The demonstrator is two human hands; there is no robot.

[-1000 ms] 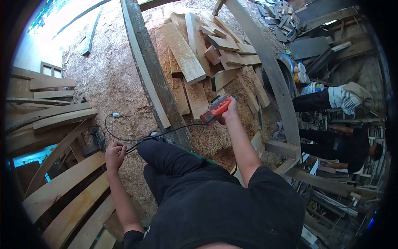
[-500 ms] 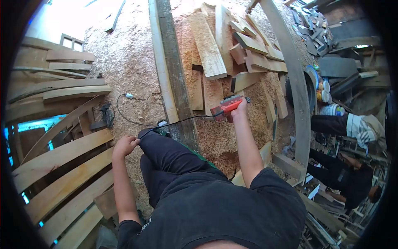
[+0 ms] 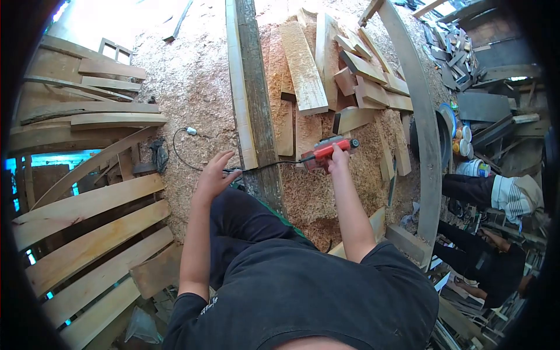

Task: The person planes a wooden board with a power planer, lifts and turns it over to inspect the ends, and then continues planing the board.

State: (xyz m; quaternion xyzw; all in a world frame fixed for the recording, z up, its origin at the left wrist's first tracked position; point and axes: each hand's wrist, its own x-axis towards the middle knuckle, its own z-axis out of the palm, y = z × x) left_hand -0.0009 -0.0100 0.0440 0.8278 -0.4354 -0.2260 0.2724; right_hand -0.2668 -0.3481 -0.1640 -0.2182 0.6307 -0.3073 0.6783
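Observation:
My right hand point(image 3: 339, 163) grips a red electric hand planer point(image 3: 328, 151) by its handle, over the shavings right of the beam. A black cord point(image 3: 273, 165) runs left from the planer across the beam and loops on the ground near a white plug point(image 3: 191, 131). Just left of the pale board's near end, my left hand point(image 3: 217, 175) is open, fingers spread, close to the cord. The pale narrow board point(image 3: 241, 99) lies lengthwise along a dark, weathered beam point(image 3: 260, 111).
Cut planks point(image 3: 303, 70) are piled on the shavings ahead to the right. Curved boards point(image 3: 87, 210) are stacked at left. A long grey timber point(image 3: 421, 105) runs along the right, with paint buckets point(image 3: 472, 168) beyond. Two other people point(image 3: 493, 262) are at far right.
My left hand has left my knee and the cord, moving right and forward, and its fingers have opened. The planer stays in my right hand, turned slightly. The view has shifted a little.

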